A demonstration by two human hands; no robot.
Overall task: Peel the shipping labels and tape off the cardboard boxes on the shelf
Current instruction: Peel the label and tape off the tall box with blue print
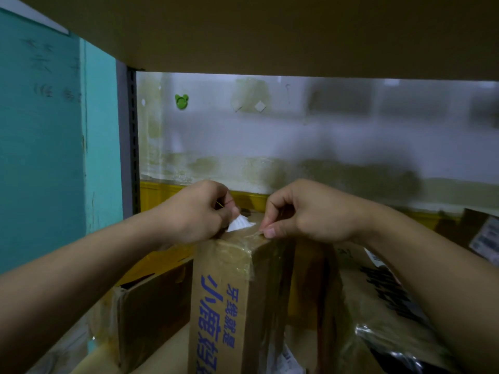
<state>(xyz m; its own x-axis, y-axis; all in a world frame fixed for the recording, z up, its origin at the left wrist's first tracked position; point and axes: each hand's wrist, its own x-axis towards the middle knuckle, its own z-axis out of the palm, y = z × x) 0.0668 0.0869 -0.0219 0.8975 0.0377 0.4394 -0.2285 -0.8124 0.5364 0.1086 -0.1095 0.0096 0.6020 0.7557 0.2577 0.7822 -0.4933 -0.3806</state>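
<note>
While the left hand (198, 211) pinches a label scrap (240, 224), the right hand (305, 211) pinches tape (244, 253) at the box (224, 298) top edge.

What I couldn't make out
My left hand (197, 211) hid part of the white label scrap (241, 224); blue print on the box (218, 292) ran off the bottom edge; the far-right label (486, 237) was blurred.

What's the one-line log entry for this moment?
left hand: pinches white label scrap | right hand: pinches clear tape | cardboard box with blue print: upright on shelf | status: tape not yet off
</note>
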